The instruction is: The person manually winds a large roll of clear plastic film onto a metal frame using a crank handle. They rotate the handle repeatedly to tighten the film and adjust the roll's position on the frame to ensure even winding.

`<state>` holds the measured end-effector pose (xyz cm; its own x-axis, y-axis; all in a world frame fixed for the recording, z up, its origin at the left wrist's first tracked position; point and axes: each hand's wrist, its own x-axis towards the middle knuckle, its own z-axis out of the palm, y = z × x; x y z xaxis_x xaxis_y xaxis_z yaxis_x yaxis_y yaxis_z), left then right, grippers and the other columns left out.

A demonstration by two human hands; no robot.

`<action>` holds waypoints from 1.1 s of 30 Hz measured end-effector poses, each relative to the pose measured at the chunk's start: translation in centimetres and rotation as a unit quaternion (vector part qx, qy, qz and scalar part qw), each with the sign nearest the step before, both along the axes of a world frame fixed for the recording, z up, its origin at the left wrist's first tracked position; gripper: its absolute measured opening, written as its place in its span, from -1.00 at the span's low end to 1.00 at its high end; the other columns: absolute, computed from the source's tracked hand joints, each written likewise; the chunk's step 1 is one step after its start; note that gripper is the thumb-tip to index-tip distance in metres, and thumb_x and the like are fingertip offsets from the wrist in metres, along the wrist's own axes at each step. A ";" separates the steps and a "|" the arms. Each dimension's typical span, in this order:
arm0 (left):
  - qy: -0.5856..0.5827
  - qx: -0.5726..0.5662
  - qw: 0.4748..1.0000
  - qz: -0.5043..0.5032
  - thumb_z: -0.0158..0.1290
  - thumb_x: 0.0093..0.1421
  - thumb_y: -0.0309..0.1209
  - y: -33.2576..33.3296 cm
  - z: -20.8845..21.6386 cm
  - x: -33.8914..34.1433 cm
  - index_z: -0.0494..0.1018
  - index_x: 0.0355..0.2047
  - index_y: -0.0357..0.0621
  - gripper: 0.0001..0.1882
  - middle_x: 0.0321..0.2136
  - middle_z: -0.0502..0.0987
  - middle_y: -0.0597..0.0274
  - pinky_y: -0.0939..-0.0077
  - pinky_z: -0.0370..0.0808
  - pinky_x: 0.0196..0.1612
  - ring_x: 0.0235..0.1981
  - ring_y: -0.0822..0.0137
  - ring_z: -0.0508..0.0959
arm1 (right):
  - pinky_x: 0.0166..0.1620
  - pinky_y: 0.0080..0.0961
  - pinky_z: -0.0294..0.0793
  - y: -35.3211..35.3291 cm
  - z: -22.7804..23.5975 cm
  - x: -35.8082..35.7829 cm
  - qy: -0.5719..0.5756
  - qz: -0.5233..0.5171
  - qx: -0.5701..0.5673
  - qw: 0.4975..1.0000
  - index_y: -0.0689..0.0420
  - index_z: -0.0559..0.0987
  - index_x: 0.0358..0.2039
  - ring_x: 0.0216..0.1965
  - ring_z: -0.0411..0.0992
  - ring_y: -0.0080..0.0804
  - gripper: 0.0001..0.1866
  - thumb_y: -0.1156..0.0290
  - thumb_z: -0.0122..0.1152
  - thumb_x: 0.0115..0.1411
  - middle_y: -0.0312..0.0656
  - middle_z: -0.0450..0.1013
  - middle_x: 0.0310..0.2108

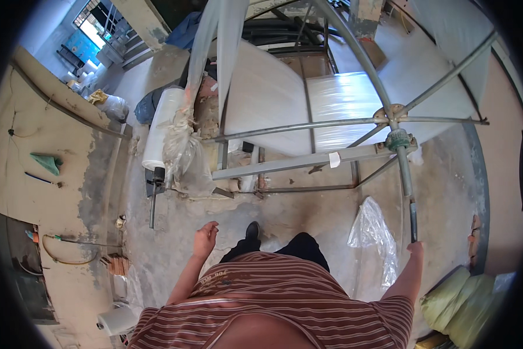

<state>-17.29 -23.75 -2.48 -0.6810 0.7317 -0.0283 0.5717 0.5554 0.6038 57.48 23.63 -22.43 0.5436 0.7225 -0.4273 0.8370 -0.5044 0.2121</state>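
My right hand is closed round the near end of a metal shaft on the right. The shaft runs up to a round hub where several spoke pipes meet on a metal frame. My left hand hangs in the air above the floor, its fingers loosely bent and slightly apart, holding nothing. Beyond it stands a roll of white plastic film on a spindle, with a bunched strip of clear film hanging beside it. A wide sheet of film stretches within the frame.
A crumpled clear plastic sheet lies on the concrete floor near my right arm. Pale green sacks sit at the lower right. On the left are a wall with hanging hoses and another film roll lower down.
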 end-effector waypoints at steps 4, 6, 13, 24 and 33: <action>-0.017 0.017 1.000 -0.001 0.09 0.31 -0.50 -0.5 -0.6 -0.9 0.56 -0.10 -0.19 -0.82 -0.35 0.68 -0.03 0.23 0.61 -0.24 -0.32 0.01 0.71 | -0.44 -0.16 0.54 -2.3 -2.6 0.6 0.133 0.078 0.063 0.986 0.31 0.58 -0.41 -0.48 0.58 -0.11 -0.76 0.43 0.42 -0.02 0.01 0.54 -0.52; -0.006 0.009 1.000 0.001 0.08 0.32 -0.50 -0.9 0.7 -1.3 0.56 -0.09 -0.20 -0.82 -0.34 0.68 -0.04 0.23 0.61 -0.24 -0.31 0.01 0.71 | -0.60 -0.21 0.41 -4.6 -2.4 -2.9 0.217 0.036 0.049 0.974 0.27 0.55 -0.52 -0.67 0.47 -0.23 -0.77 0.42 0.44 -0.03 -0.10 0.46 -0.66; -0.057 0.026 0.998 0.023 0.07 0.31 -0.52 -3.3 -2.3 -3.9 0.57 -0.08 -0.19 -0.81 -0.35 0.68 -0.04 0.24 0.62 -0.22 -0.30 0.03 0.72 | -0.65 -0.29 0.36 -8.5 -3.7 -4.9 0.225 0.055 0.091 0.968 0.23 0.50 -0.47 -0.73 0.40 -0.34 -0.73 0.40 0.46 0.00 -0.16 0.41 -0.69; -0.090 0.052 0.994 0.027 0.03 0.32 -0.55 -5.9 -5.3 -16.4 0.52 -0.04 -0.13 -0.77 -0.40 0.67 0.06 0.34 0.59 -0.23 -0.35 0.17 0.70 | -0.63 -0.34 0.48 -17.4 0.2 -17.3 0.308 -0.026 0.053 0.949 0.27 0.53 -0.31 -0.69 0.46 -0.35 -0.66 0.37 0.50 0.01 -0.11 0.50 -0.60; -0.154 0.048 0.986 -0.031 0.02 0.37 -0.47 -3.8 -9.4 -20.9 0.49 0.01 -0.15 -0.77 -0.38 0.68 0.06 0.36 0.59 -0.20 -0.33 0.23 0.70 | -0.54 -0.41 0.56 -24.2 8.4 -26.9 0.265 0.019 0.068 0.962 0.27 0.55 -0.32 -0.64 0.54 -0.41 -0.60 0.26 0.53 0.00 -0.14 0.55 -0.59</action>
<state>-38.20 -27.57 -11.83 -0.6047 0.7812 -0.1550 0.3842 0.4566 0.8024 30.60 -0.54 -13.99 0.2475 0.8068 -0.5365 0.8284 -0.4634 -0.3147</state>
